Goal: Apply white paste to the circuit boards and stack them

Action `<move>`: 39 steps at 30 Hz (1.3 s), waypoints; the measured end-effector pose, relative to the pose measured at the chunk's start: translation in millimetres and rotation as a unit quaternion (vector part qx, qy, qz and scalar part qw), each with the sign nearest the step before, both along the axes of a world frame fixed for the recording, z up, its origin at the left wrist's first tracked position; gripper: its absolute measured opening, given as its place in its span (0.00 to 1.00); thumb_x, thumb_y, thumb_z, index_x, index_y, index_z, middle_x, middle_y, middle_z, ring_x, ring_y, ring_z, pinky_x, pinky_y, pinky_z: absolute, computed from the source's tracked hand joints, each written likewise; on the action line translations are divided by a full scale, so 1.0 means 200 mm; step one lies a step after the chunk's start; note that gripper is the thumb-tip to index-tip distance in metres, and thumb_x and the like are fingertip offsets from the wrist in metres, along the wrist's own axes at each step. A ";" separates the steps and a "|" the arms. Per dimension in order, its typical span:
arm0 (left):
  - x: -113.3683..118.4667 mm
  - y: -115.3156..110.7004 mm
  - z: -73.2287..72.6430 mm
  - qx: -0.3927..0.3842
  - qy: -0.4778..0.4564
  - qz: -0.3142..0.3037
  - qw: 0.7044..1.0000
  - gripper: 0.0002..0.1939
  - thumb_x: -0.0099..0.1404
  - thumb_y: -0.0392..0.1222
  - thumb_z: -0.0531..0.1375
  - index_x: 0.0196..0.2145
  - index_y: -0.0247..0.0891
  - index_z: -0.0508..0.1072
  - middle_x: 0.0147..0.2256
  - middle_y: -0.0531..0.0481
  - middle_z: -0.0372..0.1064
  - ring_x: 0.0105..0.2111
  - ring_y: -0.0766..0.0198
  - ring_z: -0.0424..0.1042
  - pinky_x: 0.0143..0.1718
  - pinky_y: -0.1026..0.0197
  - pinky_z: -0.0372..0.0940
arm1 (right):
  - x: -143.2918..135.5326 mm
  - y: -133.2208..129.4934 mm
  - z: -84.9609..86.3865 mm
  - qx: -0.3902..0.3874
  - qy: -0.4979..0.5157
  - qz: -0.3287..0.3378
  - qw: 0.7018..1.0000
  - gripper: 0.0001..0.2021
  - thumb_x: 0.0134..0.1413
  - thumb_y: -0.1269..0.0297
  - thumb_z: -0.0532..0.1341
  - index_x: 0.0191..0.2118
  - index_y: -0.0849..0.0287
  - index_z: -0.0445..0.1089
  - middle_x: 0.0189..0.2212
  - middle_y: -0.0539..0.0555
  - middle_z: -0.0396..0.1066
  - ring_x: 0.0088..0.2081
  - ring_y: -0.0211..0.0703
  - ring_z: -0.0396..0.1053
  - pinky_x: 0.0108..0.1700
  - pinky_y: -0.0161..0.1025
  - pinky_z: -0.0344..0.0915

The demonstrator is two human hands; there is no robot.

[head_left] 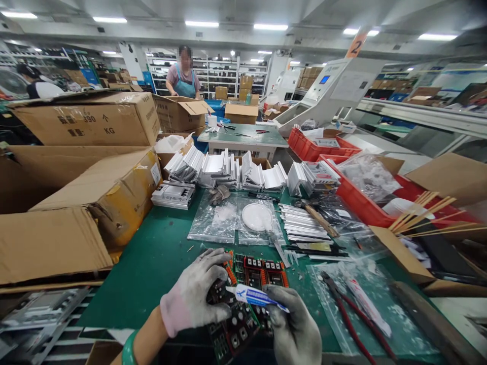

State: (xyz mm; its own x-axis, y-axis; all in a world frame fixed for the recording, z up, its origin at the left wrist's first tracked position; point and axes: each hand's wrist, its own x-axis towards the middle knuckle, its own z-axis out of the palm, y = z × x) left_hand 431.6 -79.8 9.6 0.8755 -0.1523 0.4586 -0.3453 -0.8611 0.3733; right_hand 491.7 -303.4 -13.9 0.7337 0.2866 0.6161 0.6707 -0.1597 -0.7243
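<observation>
My left hand (198,291), in a whitish glove with a pink cuff, grips a circuit board (238,332) at its left side, fingers over the top and thumb across the face. My right hand (292,324), also gloved, is closed around a small blue and white glue-like tube (253,295). Its narrow tip points left, just over the board near my left fingers. More circuit boards (261,266) with orange terminal blocks lie directly behind, partly covered by my hands and the front board.
Behind lie a white round lid (256,217) on plastic bags, stacked aluminium heat sinks (220,170) and metal strips (304,223). Red-handled pliers (353,314) and another tube (368,306) are at right. Cardboard boxes (76,213) stand left; a co-worker (184,78) stands farther back.
</observation>
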 end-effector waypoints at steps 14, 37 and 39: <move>0.00 0.02 -0.01 0.001 -0.054 -0.021 0.998 0.25 0.54 0.49 0.65 0.46 0.42 0.62 0.54 0.40 0.68 0.57 0.48 0.66 0.57 0.43 0.64 | 0.01 0.08 0.05 -0.007 -0.141 0.011 0.990 0.11 0.57 0.73 0.55 0.44 0.54 0.69 0.33 0.52 0.75 0.31 0.41 0.76 0.30 0.35 0.74; -0.09 -0.03 0.04 0.064 -0.022 0.008 0.998 0.38 0.56 0.76 0.54 0.52 0.44 0.69 0.60 0.41 0.61 0.64 0.41 0.54 0.65 0.34 0.43 | -0.01 -0.09 -0.07 0.055 0.123 -0.086 0.987 0.09 0.61 0.60 0.59 0.40 0.55 0.75 0.34 0.53 0.79 0.30 0.44 0.78 0.28 0.32 0.74; -0.09 -0.06 0.03 0.071 -0.003 0.003 0.997 0.35 0.57 0.74 0.55 0.50 0.45 0.70 0.61 0.43 0.60 0.65 0.41 0.51 0.66 0.35 0.43 | 0.00 -0.09 -0.04 0.039 0.084 -0.068 0.993 0.08 0.61 0.62 0.58 0.40 0.54 0.75 0.34 0.52 0.79 0.31 0.43 0.78 0.29 0.32 0.74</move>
